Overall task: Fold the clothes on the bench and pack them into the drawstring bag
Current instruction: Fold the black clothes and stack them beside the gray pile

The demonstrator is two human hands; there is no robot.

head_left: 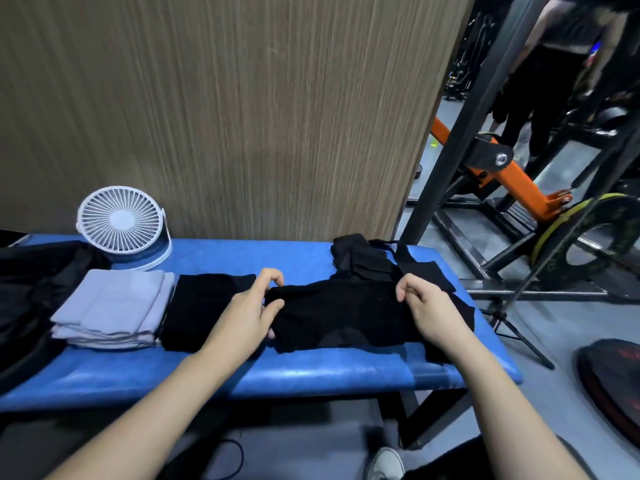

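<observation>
A black garment lies spread on the right half of the blue bench. My left hand pinches its left edge and my right hand pinches its upper right edge. Left of it sits a folded black piece, and beside that a stack of folded grey cloth. More black clothing with straps is piled at the bench's back right. A dark bag or fabric heap lies at the far left; I cannot tell if it is the drawstring bag.
A white desk fan stands at the back of the bench against a wood-grain wall panel. To the right are black and orange gym machine frames, a weight plate, a tripod leg and a person standing behind.
</observation>
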